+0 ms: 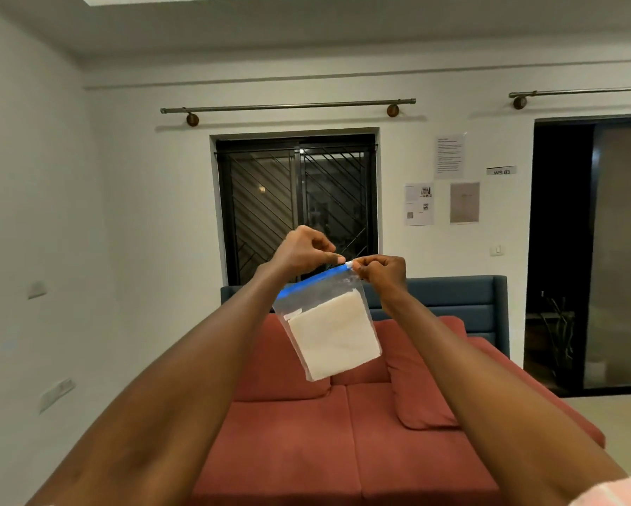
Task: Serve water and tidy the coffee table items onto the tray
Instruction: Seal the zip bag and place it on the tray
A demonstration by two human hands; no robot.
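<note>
One red sofa [343, 432] fills the lower middle, open air above its seat; over it hangs one clear zip bag [328, 323] of white napkins; the left hand [299, 252] pinches its blue top edge; the right hand [381, 273] pinches the white slider at that edge's end.

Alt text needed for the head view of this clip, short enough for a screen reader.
Two bare hands hold up a clear zip bag with a blue seal strip, a white folded stack inside; the left hand pinches the strip and the right hand grips the white slider at its end. Behind are a red sofa, a barred window and papers on a white wall.
</note>
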